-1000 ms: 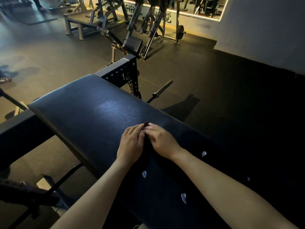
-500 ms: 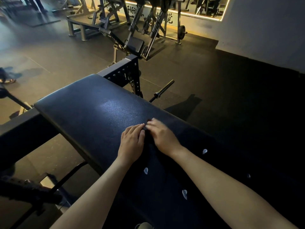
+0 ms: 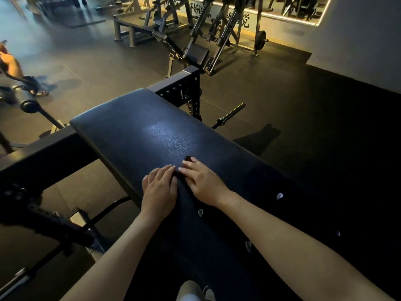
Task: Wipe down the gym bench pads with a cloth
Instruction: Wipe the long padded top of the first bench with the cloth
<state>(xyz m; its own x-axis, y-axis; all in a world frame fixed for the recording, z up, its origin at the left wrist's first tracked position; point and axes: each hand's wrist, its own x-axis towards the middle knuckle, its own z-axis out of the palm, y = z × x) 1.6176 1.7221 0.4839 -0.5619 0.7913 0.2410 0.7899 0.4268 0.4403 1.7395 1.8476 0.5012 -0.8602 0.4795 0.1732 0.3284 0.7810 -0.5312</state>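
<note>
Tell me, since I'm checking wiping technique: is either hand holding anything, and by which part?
Nothing is gripped. The left hand and right hand lie flat, fingers straight, pressing the dark cloth onto the bench pad.

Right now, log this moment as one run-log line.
left hand, right hand: flat on cloth | bench pad: far end bare

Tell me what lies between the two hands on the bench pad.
In the head view, only a narrow fold of dark cloth shows between the left hand and right hand.
</note>
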